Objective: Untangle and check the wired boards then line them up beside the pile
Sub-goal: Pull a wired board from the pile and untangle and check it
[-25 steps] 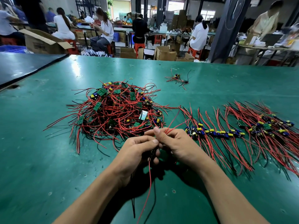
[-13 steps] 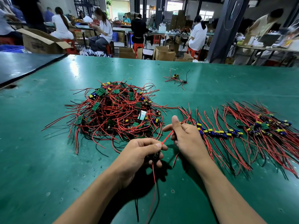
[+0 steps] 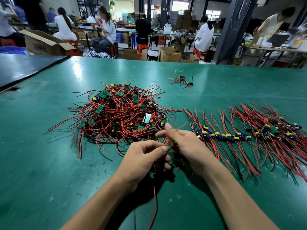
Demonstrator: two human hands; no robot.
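Left hand (image 3: 146, 156): over the table (image 3: 49, 163), fingers curled round a board (image 3: 155, 166), largely hidden; its wires (image 3: 154, 201) hang below the palm.
Right hand (image 3: 186, 146): touching the left, blurred fingers pinching the board's upper red leads (image 3: 167, 141).
Pile (image 3: 119, 113): tangled, just beyond the hands.
Row (image 3: 224, 135): laid to the pile's right.
Stray board (image 3: 181, 78): well beyond.

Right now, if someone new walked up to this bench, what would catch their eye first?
The tangled pile of red-wired green boards in the middle of the green table grabs attention first. To its right lies a combed-out row of boards, and in front the left hand and right hand hold one red wire between them.
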